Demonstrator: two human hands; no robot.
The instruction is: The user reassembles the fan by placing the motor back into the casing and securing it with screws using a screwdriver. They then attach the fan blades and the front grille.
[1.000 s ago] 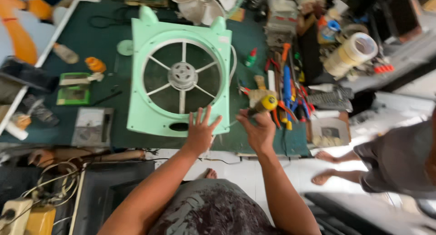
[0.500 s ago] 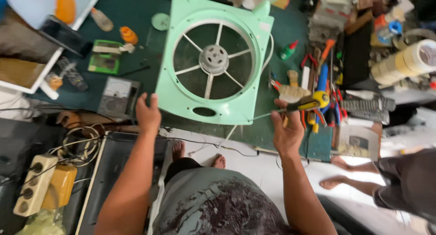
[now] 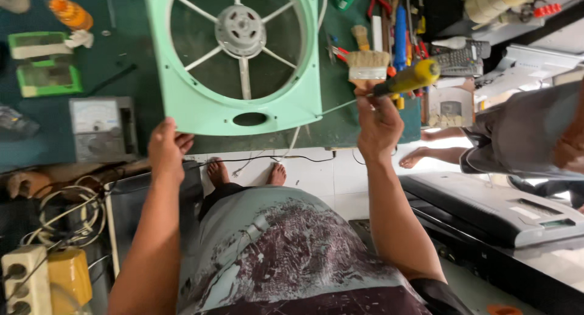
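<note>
Head view: pale green fan frame [image 3: 237, 59] lies flat on the dark green tabletop [image 3: 121, 77], its near edge close to the tabletop's front edge. Left hand [image 3: 165, 149] curls its fingers on the frame's lower left corner, gripping the rim. Right hand [image 3: 378, 117] is closed around a yellow-handled screwdriver [image 3: 406, 79]; the thin shaft runs toward the frame's lower right corner, tip at or just beside it, contact hard to tell. Looks like the fastener-working step on the frame. Likely needs tip seated squarely, frame held steady. Analog meter [image 3: 102, 129] sits left, paintbrush [image 3: 367, 62] right.
</note>
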